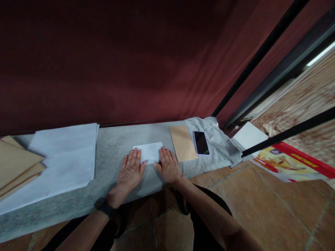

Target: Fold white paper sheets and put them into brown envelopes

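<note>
Palms down, nothing gripped: left hand (132,167) presses the left end of a white paper (148,153), right hand (169,165) the right end. Paper sits between them, long axis running left-right; neither hand is clearly nearer. Tan paper rectangle (185,143) just right of the right hand, phone (201,143) beyond it. White sheets (70,150) and tan stack (18,164) off left. Surface: grey cloth (115,146), narrow, against dark red wall (104,76). Tiled floor (256,205) below.
</note>
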### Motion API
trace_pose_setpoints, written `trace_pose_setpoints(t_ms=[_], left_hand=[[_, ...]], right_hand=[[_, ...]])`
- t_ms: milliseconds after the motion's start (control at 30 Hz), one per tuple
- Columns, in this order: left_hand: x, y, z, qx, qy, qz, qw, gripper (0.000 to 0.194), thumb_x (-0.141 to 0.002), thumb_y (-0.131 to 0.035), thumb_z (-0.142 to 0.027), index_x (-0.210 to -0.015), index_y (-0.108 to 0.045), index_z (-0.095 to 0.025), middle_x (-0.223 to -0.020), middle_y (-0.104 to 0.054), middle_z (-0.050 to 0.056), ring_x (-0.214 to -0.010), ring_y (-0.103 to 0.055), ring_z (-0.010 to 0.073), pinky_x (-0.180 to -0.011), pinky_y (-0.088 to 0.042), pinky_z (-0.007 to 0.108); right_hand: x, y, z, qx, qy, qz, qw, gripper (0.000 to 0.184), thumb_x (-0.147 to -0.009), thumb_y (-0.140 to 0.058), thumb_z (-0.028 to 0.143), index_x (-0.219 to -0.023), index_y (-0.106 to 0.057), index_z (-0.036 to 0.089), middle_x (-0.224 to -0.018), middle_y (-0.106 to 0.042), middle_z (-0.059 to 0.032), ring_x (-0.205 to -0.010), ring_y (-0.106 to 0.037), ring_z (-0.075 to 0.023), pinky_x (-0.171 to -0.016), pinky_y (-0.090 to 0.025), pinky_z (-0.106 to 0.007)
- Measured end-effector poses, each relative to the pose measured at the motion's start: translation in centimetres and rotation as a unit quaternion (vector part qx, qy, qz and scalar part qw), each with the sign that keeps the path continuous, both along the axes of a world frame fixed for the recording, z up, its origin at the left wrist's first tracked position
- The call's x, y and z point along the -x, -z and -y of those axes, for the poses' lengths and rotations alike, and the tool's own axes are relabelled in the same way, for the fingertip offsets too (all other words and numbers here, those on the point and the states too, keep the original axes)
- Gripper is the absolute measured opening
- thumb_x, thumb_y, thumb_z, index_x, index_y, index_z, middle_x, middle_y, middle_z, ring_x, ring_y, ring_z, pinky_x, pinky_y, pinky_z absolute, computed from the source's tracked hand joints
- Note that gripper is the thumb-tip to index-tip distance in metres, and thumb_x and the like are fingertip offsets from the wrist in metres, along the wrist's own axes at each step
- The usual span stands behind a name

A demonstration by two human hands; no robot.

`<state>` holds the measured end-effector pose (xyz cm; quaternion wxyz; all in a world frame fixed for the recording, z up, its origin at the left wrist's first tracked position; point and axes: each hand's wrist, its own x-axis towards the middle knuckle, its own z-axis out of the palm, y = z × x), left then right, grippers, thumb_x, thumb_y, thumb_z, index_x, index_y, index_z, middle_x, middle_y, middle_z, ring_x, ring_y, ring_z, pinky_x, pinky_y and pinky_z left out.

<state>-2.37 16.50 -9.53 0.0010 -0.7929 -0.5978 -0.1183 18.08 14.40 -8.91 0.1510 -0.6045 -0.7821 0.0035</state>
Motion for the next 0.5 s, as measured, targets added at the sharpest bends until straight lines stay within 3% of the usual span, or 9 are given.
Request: trace_pose_setpoints(t_ms=[133, 267, 400, 500], left_hand=[[-0.3, -0.3, 0.1, -0.027, 0.005, 0.002, 1.000, 0.067, -0.102, -0.024, -0.042, -0.156, -0.032, -0.003, -0.162, -0.036, 0.021, -0.153, -0.029, 0.0307, -0.125, -0.024, 0.053], [-1.1, -0.9, 0.5, -0.051, 0.062, 0.012, 0.997, 0.063, -0.102, -0.025, -0.036, -0.157, -0.030, -0.006, -0.164, -0.035, 0.017, -0.155, -0.025, 0.0272, -0.127, -0.022, 0.050], [-2.2, -1.0, 1.5, -0.022, 0.137, 0.001, 0.990, 0.060, -0.100, -0.026, -0.027, -0.158, -0.029, -0.009, -0.164, -0.036, 0.013, -0.155, -0.024, 0.0224, -0.128, -0.022, 0.045], [-2.8, -0.7, 2.0, 0.002, 0.150, -0.011, 0.989, 0.061, -0.099, -0.026, -0.024, -0.157, -0.030, -0.007, -0.164, -0.036, 0.014, -0.155, -0.023, 0.0222, -0.128, -0.021, 0.044]], right_hand=[[-0.1, -0.1, 0.0, -0.001, 0.006, -0.004, 1.000, 0.070, -0.106, -0.036, 0.054, -0.158, -0.034, 0.007, -0.162, -0.036, -0.0156, -0.151, -0.033, -0.0278, -0.124, -0.026, -0.045], [0.0, -0.6, 0.0, 0.001, -0.013, -0.013, 1.000, 0.067, -0.108, -0.032, 0.052, -0.158, -0.035, 0.008, -0.163, -0.035, -0.0137, -0.152, -0.031, -0.0261, -0.125, -0.023, -0.045], [0.6, -0.9, 0.1, 0.015, -0.066, -0.022, 0.997, 0.064, -0.109, -0.030, 0.051, -0.159, -0.033, 0.012, -0.164, -0.034, -0.0100, -0.153, -0.030, -0.0234, -0.126, -0.024, -0.044], [0.9, -0.7, 0.3, 0.026, -0.080, -0.017, 0.996, 0.064, -0.108, -0.030, 0.051, -0.159, -0.033, 0.011, -0.164, -0.034, -0.0115, -0.152, -0.030, -0.0239, -0.125, -0.025, -0.044]])
